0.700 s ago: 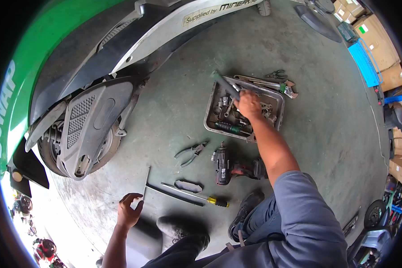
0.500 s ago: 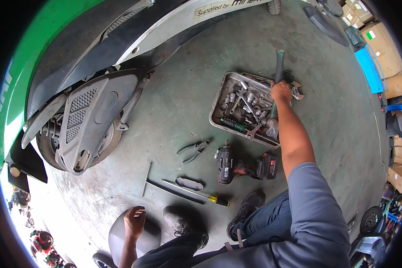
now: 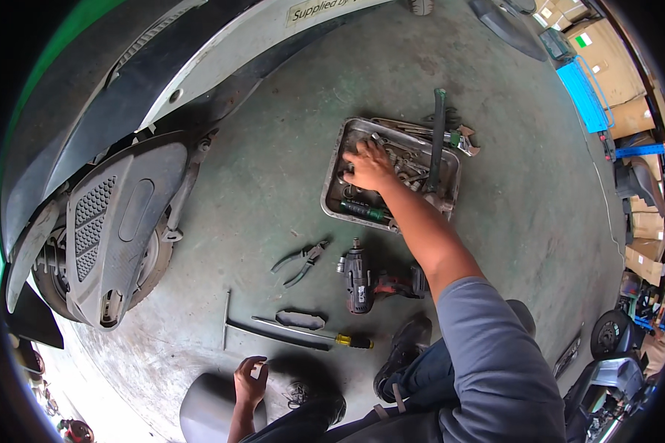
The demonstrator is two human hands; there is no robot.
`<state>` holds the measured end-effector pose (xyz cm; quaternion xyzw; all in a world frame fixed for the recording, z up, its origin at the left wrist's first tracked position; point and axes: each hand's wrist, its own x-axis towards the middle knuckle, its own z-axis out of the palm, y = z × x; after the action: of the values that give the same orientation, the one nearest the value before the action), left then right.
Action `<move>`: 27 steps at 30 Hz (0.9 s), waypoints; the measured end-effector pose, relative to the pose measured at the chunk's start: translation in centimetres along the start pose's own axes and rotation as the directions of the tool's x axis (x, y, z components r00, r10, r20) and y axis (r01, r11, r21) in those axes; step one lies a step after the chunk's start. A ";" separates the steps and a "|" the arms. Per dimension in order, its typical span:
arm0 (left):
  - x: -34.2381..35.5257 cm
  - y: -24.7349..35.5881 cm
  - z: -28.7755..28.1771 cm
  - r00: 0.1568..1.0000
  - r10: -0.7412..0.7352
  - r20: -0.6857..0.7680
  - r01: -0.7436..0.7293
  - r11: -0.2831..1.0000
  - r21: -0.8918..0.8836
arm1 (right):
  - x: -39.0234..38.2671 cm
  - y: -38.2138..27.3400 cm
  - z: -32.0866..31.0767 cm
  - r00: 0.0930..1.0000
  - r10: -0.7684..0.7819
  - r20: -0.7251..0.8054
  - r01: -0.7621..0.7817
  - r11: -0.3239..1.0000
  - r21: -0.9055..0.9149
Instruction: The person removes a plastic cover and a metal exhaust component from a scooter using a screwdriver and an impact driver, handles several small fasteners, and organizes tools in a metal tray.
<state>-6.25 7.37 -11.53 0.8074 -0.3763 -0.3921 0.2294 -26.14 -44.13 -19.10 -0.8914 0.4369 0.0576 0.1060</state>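
My right hand is over the left part of a metal tray, fingers spread and pointing down among the sockets and wrenches. Its fingertips are partly lost against the tools, and no grip shows. Across the tray's right side lies a hammer, its dark handle sticking out past the far rim. A green-handled tool rests along the near side of the tray. Low in the picture, my left hand hangs above a grey rounded panel, fingers loosely curved, thumb apart, nothing in it.
On the floor nearer me lie pliers, a cordless impact wrench, a T-handle tool, a yellow-handled screwdriver and a dark flat part. A scooter stands at left. Cardboard boxes line the right.
My right hand has let go of the hammer and moved left over the sockets. The hammer now leans across the tray's right side. My left hand's fingers have spread somewhat.
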 end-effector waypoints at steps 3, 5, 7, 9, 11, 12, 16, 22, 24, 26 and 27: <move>0.9 0.2 0.2 1.000 0.011 -0.025 -0.012 0.998 -0.065 | -1.0 3.2 -1.1 0.993 0.058 0.105 -0.048 0.994 -0.102; 1.1 0.1 0.0 0.999 0.023 -0.031 -0.025 0.998 -0.064 | -1.8 5.3 -1.7 0.978 0.131 0.164 -0.109 0.985 -0.134; 1.3 0.0 -0.1 0.999 0.032 -0.036 -0.035 0.997 -0.065 | -2.7 6.9 -2.6 0.961 0.184 0.207 -0.149 0.973 -0.175; 1.4 -0.1 -0.1 0.998 0.034 -0.043 -0.037 0.997 -0.069 | -3.4 8.0 -4.4 0.933 0.236 0.272 -0.173 0.956 -0.238; 1.5 -0.4 -0.2 0.998 0.032 -0.052 -0.036 0.996 -0.078 | -4.3 8.8 -5.9 0.914 0.269 0.303 -0.192 0.946 -0.261; 1.7 -0.5 0.0 0.998 0.036 -0.056 -0.041 0.995 -0.086 | -4.7 9.5 -6.6 0.905 0.289 0.313 -0.204 0.939 -0.277; 2.3 -0.8 0.4 0.998 0.050 -0.035 -0.053 0.994 -0.099 | -3.5 11.1 -6.2 0.842 0.366 0.397 -0.199 0.893 -0.403; 0.9 -2.0 0.4 0.982 -0.013 -0.187 -0.020 0.985 -0.170 | 0.9 7.6 -2.7 0.916 0.299 0.266 -0.334 0.937 0.099; 0.2 -2.7 1.2 0.978 -0.055 -0.200 0.004 0.969 -0.245 | 2.8 5.6 -1.9 0.767 0.253 0.590 -0.619 0.531 0.578; -0.4 -3.6 1.6 0.982 -0.054 -0.182 0.008 0.970 -0.243 | 3.7 3.2 -1.1 0.817 0.318 0.481 -0.552 0.189 0.812; -0.9 -3.7 1.8 0.986 -0.026 -0.164 -0.012 0.973 -0.229 | 3.5 2.5 -0.5 0.813 0.400 0.423 -0.483 0.057 0.874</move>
<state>-6.44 10.20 -14.66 0.8067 -0.3051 -0.3651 0.3504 -26.01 -48.43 -19.69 -0.4474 0.6203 -0.1647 0.6229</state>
